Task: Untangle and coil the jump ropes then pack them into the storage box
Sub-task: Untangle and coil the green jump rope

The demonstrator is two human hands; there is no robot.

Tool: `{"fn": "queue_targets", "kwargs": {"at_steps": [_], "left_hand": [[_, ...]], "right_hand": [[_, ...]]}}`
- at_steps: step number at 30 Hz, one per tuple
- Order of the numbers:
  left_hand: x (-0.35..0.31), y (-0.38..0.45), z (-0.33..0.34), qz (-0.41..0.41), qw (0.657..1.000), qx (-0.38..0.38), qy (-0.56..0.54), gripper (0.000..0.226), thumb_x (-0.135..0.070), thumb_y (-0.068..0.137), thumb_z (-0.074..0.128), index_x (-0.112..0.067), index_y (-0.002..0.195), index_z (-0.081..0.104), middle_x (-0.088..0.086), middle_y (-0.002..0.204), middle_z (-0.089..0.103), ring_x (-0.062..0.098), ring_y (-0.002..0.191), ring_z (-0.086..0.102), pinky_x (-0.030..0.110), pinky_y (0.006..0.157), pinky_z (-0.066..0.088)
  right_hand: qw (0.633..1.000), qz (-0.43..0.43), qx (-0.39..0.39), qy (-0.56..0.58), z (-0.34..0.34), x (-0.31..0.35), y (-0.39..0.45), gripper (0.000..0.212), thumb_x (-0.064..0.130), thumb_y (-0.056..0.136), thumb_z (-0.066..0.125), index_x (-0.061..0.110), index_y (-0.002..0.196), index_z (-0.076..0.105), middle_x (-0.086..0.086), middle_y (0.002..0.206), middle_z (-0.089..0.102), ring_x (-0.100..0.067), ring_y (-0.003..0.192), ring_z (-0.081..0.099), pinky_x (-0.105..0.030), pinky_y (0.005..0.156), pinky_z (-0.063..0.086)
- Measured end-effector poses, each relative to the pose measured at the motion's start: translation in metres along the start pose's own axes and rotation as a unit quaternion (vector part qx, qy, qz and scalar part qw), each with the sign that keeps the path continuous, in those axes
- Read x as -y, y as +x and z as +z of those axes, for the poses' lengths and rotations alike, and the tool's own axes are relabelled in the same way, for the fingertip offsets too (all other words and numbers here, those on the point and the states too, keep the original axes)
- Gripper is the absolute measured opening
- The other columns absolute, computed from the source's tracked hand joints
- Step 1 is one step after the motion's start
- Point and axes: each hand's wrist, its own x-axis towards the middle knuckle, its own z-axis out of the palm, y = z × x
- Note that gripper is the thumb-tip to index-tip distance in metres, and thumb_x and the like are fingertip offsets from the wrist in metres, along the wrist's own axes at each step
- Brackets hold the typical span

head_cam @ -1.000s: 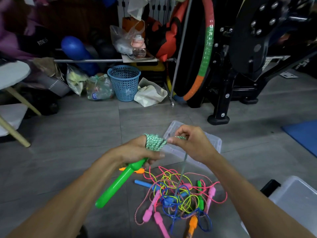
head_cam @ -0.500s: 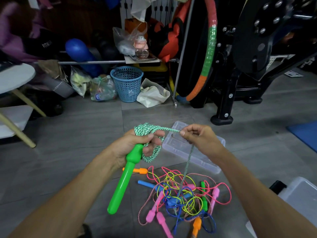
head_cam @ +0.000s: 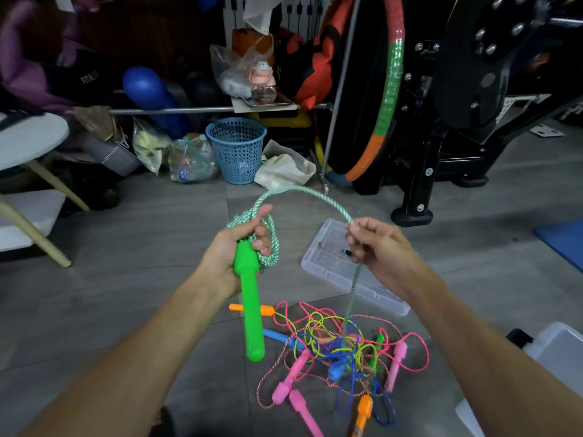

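The head view looks down on a grey tiled floor (head_cam: 94, 310). Taking the tangled pile of jump ropes (head_cam: 344, 354) as the landmark: it lies on the floor in the lower middle, a knot of pink, yellow, blue and red-and-white cords with pink, orange, blue and green handles. Just beyond it, touching the floor, lies a clear plastic lid (head_cam: 334, 263). To the pile's right, at the frame edge, stands part of a clear storage box (head_cam: 555, 357). Far beyond the pile stand a blue mesh basket (head_cam: 236, 146), a crumpled white bag (head_cam: 284, 168) beside it, a striped hoop (head_cam: 389, 86) leaning upright, and a black exercise machine (head_cam: 457, 89). Beyond and left of the pile is a white stool (head_cam: 28, 140); to the far right lies a blue mat (head_cam: 561, 241).

Both forearms reach in from the bottom edge. The left hand (head_cam: 233, 247), above and left of the pile, grips the top of a green handle (head_cam: 249, 304) that hangs downward, its fingers curled round the handle and several loops of green-and-white rope (head_cam: 303, 192). That rope arcs up and over to the right hand (head_cam: 378, 247), held above the pile, whose thumb and fingers pinch it; from there it drops straight down into the pile.
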Motion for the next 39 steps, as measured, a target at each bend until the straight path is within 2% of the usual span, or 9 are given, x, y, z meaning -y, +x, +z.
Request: {"fn": "queue_targets", "kwargs": {"at_steps": [3,8,13,17,22,27,33,36,39], "left_hand": [[0.001,0.0,0.005,-0.013,0.999,0.014,0.034,0.023,-0.008,0.094,0.038,-0.008,0.1,0.06,-0.004,0.053,0.047,0.006,0.038,0.039,0.017,0.041,0.035],[0.004,-0.001,0.004,-0.034,0.996,-0.026,0.082,0.018,-0.013,0.095,0.045,-0.011,0.089,0.061,-0.003,0.057,0.059,0.008,0.044,0.052,0.018,0.045,0.043],[0.01,0.0,0.007,-0.05,0.998,-0.021,0.017,0.018,-0.003,0.094,0.042,-0.01,0.1,0.057,0.0,0.085,0.075,0.013,0.06,0.068,0.017,0.053,0.053],[0.023,0.001,0.009,-0.002,0.988,0.017,0.154,0.021,0.01,0.09,0.043,-0.006,0.098,0.056,0.001,0.109,0.07,0.02,0.071,0.071,0.025,0.065,0.055],[0.034,0.01,-0.004,0.016,0.859,0.071,0.507,0.015,-0.004,0.087,0.058,-0.001,0.099,0.067,0.016,0.094,0.071,0.013,0.071,0.065,0.023,0.063,0.048],[0.028,0.003,-0.001,-0.037,0.769,0.118,0.627,0.022,-0.016,0.093,0.054,-0.005,0.079,0.066,-0.001,0.052,0.065,0.009,0.048,0.058,0.024,0.058,0.045],[0.029,-0.009,0.006,-0.086,0.797,0.215,0.558,0.016,-0.007,0.09,0.06,-0.019,0.099,0.063,0.0,0.053,0.06,0.014,0.045,0.053,0.024,0.047,0.044],[0.021,-0.008,0.003,-0.136,0.867,0.214,0.428,0.022,-0.006,0.091,0.052,-0.012,0.108,0.065,0.001,0.053,0.045,0.014,0.046,0.045,0.021,0.043,0.041],[0.009,-0.009,0.002,-0.163,0.929,0.218,0.25,0.024,-0.016,0.085,0.05,-0.002,0.101,0.062,-0.001,0.048,0.037,0.011,0.039,0.04,0.02,0.041,0.036]], "right_hand": [[0.989,-0.022,-0.011,-0.149,0.015,0.003,0.0,0.015,0.007,0.094,0.052,0.001,0.084,0.062,-0.003,0.059,0.059,-0.005,0.038,0.039,-0.019,0.041,0.03],[0.858,-0.03,0.058,-0.51,0.013,-0.009,-0.003,0.027,0.0,0.086,0.049,0.019,0.073,0.063,0.016,0.055,0.055,0.005,0.047,0.05,-0.011,0.05,0.036],[0.833,-0.068,0.205,-0.509,0.041,-0.001,-0.021,0.019,0.003,0.089,0.051,0.008,0.084,0.069,0.018,0.047,0.056,0.008,0.049,0.051,-0.007,0.051,0.034],[0.885,-0.065,0.232,-0.397,0.054,0.002,-0.03,0.013,0.01,0.09,0.059,0.004,0.084,0.069,0.0,0.058,0.058,-0.005,0.053,0.049,-0.02,0.056,0.04],[0.926,-0.061,0.218,-0.302,0.052,0.009,-0.034,0.024,-0.007,0.081,0.065,0.008,0.1,0.068,0.02,0.083,0.067,0.018,0.07,0.055,-0.006,0.065,0.041],[0.925,-0.068,0.135,-0.347,0.024,0.012,-0.026,0.031,-0.005,0.077,0.068,0.006,0.104,0.056,0.01,0.058,0.058,-0.004,0.053,0.049,-0.019,0.058,0.04],[0.912,-0.13,0.04,-0.388,0.025,0.006,-0.02,0.019,0.015,0.078,0.076,0.02,0.089,0.061,0.01,0.059,0.052,-0.003,0.052,0.045,-0.02,0.057,0.038],[0.91,-0.144,-0.019,-0.389,0.023,0.003,-0.017,0.019,0.029,0.074,0.078,0.016,0.078,0.065,0.012,0.046,0.044,-0.005,0.045,0.037,-0.02,0.05,0.031],[0.947,-0.08,0.04,-0.309,0.015,0.001,-0.016,0.017,0.022,0.08,0.074,0.012,0.07,0.065,0.005,0.051,0.046,-0.007,0.048,0.036,-0.021,0.049,0.032]]}}
